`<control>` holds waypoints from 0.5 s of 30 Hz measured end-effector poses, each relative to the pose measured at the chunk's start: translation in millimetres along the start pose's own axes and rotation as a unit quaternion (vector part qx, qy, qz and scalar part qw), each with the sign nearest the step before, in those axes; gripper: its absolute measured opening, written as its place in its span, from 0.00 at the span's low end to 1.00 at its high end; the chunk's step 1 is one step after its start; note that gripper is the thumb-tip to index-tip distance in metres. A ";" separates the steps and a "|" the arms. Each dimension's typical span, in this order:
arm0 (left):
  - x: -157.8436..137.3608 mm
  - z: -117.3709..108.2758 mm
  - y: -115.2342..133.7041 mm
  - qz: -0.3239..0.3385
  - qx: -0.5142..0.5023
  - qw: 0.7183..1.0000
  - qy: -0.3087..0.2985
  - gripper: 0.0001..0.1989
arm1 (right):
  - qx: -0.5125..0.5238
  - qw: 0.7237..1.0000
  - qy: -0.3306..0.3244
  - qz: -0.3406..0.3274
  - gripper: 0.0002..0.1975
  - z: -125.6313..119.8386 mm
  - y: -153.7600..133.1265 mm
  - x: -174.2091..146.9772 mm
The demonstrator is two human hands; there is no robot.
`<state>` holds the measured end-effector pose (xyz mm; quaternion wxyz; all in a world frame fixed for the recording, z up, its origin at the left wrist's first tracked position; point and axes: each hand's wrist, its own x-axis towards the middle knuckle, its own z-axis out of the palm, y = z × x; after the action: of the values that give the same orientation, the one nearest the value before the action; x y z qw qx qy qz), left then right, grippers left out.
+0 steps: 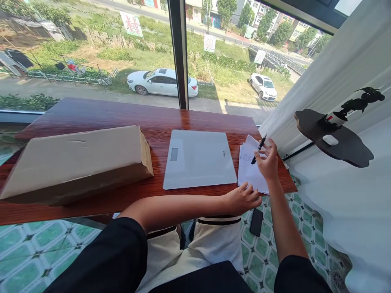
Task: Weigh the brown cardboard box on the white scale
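Right hand (269,162) fingers pinch a light, slim pen (258,149) mid-barrel; left hand (242,198) fingers, spread, pin thin, floppy papers (248,171) flat on the surface (122,118).

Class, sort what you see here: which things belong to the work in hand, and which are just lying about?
In use:
right hand holding the pen
left hand pressing on the papers

Lying about:
scale
cardboard box
phone on the floor
wall shelf with its ornament
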<state>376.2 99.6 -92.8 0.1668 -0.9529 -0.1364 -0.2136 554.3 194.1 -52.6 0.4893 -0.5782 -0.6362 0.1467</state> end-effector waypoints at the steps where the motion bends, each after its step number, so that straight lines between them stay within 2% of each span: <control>1: 0.1 0.6 0.2 0.002 0.000 1.000 -0.001 0.18 | -0.008 1.000 -0.003 -0.003 0.41 -4.4 -7.0 3.8; 3: 0.1 1.9 0.5 0.004 -0.002 1.000 -0.003 0.18 | -0.023 1.000 -0.005 -0.007 0.37 -12.7 -19.4 12.5; 5: 0.2 2.9 0.7 0.003 -0.005 1.000 -0.005 0.19 | -0.067 0.997 -0.026 -0.020 0.29 -18.7 -27.0 20.8; 7: 0.4 3.2 0.8 0.003 -0.006 1.000 -0.007 0.19 | -0.174 0.982 -0.072 -0.025 0.20 -21.3 -29.0 26.0; 8: 0.6 3.1 0.8 0.004 -0.005 1.000 -0.007 0.19 | -0.240 0.966 -0.097 -0.020 0.17 -21.5 -28.5 27.0; 11: 1.3 2.4 1.1 0.002 0.001 1.000 0.006 0.19 | -0.392 0.908 -0.147 0.010 0.18 -19.0 -24.3 24.8; 13: 1.7 1.9 1.5 0.000 0.003 1.000 0.011 0.18 | -0.426 0.890 -0.161 0.026 0.19 -16.5 -20.5 22.3; 15: 1.9 1.5 1.9 -0.003 0.006 1.000 0.015 0.18 | -0.433 0.886 -0.163 0.039 0.19 -13.9 -16.1 21.7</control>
<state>379.0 98.8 -93.7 0.1741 -0.9483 -0.1377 -0.2270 558.9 203.2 -24.1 0.0735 -0.7247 -0.6844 -0.0322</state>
